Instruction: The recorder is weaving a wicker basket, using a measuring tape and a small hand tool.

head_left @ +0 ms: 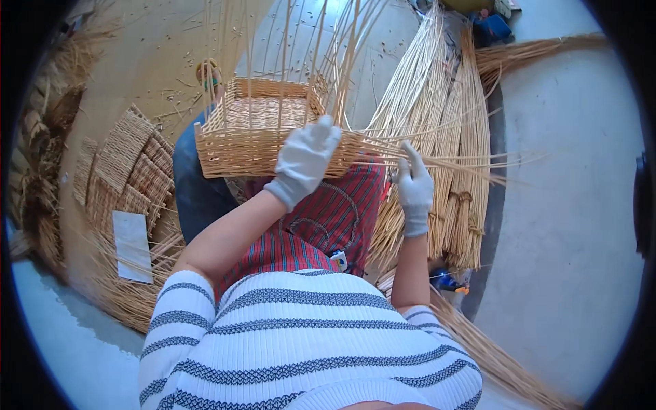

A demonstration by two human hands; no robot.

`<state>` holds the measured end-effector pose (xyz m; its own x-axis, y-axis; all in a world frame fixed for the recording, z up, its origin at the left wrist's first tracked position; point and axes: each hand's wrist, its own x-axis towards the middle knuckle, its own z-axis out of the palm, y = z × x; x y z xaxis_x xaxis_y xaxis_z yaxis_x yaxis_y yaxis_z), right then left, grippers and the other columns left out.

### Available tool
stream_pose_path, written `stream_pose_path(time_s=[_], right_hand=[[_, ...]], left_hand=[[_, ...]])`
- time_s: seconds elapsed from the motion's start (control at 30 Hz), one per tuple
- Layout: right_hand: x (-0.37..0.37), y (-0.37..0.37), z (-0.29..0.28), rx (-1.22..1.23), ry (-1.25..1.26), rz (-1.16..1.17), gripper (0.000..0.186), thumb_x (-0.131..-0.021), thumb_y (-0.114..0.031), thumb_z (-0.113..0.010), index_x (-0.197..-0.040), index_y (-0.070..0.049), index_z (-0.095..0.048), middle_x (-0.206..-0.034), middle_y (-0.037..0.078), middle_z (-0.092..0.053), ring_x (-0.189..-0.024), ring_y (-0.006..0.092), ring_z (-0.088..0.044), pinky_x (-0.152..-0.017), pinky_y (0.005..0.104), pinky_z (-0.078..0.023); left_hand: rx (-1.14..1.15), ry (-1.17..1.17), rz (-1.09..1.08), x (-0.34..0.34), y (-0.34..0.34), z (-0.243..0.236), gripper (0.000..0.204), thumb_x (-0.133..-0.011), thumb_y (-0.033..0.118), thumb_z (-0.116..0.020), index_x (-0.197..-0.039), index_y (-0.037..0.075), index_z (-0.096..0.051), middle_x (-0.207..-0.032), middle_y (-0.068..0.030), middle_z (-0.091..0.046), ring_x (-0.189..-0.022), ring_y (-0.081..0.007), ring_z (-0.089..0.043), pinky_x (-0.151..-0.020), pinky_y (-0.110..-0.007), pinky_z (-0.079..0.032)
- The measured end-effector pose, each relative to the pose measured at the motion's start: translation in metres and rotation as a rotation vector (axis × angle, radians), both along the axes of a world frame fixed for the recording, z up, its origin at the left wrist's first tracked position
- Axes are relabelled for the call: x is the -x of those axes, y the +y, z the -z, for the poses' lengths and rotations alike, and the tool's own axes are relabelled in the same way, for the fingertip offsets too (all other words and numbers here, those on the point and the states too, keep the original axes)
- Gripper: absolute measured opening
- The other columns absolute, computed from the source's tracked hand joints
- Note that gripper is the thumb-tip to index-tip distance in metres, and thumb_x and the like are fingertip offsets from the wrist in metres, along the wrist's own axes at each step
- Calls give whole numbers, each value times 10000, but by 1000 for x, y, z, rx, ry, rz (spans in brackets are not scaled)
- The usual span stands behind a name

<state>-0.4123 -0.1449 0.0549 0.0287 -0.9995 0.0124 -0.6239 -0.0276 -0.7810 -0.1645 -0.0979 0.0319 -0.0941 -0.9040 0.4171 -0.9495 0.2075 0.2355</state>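
Observation:
A rectangular woven wicker basket [236,154] rests across my lap, with tall upright stakes rising from its walls. My left hand [305,158], in a white knitted glove, is closed over the near wall toward its right corner, fingers at the rim among the stakes. Loose pale wicker strands [465,164] stick out to the right from that corner. My right hand [414,188], also gloved, is beside these strands with its index finger stretched out and thumb apart. Its fingertips lie against or just over the strands; I cannot tell which.
Long bundles of wicker strands [427,89] lie on the floor to the right, some tied. At the left are woven mats [133,150], a white sheet [132,246] and more loose strands. A blue container [492,29] stands at the far right. Scraps litter the floor ahead.

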Motion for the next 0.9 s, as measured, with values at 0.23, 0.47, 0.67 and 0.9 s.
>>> stream_pose_path(time_s=[0.23,0.47,0.67,0.9], right_hand=[[-55,-23,-40,485,912,-277,628,-710,-448,-806,-1252,-195,-615,-1027,106,-669,-975,262,-646,-881,379,-488],[-62,-44,-13,-254,866,-481,815,-607,-536,-827,-1261,-113,-586,-1287,112,-582,-1234,287,-508,-1087,413,-338],[-38,53,-28,-1,400,-736,448,-710,-263,-804,-1090,-125,-611,-919,110,-659,-931,316,-622,-872,419,-495],[-5,158,24,-249,700,-901,254,-919,-253,-503,-1142,-200,-612,-1064,148,-547,-1010,342,-579,-854,443,-500]], left_hand=[[-395,143,-5,31,-41,17,319,-928,141,-504,-1243,115,-550,-1112,-125,-609,-902,-299,-677,-718,-416,-544],[-417,1,41,30,-36,5,306,-949,163,-471,-1242,134,-555,-1086,-86,-617,-852,-279,-690,-678,-423,-548],[-368,416,54,14,23,4,515,-896,134,-618,-1392,163,-479,-1413,-97,-505,-1065,-320,-643,-911,-401,-530],[-793,844,443,34,113,73,174,-898,113,-642,-1063,73,-679,-977,-135,-700,-930,-277,-673,-847,-363,-526]])
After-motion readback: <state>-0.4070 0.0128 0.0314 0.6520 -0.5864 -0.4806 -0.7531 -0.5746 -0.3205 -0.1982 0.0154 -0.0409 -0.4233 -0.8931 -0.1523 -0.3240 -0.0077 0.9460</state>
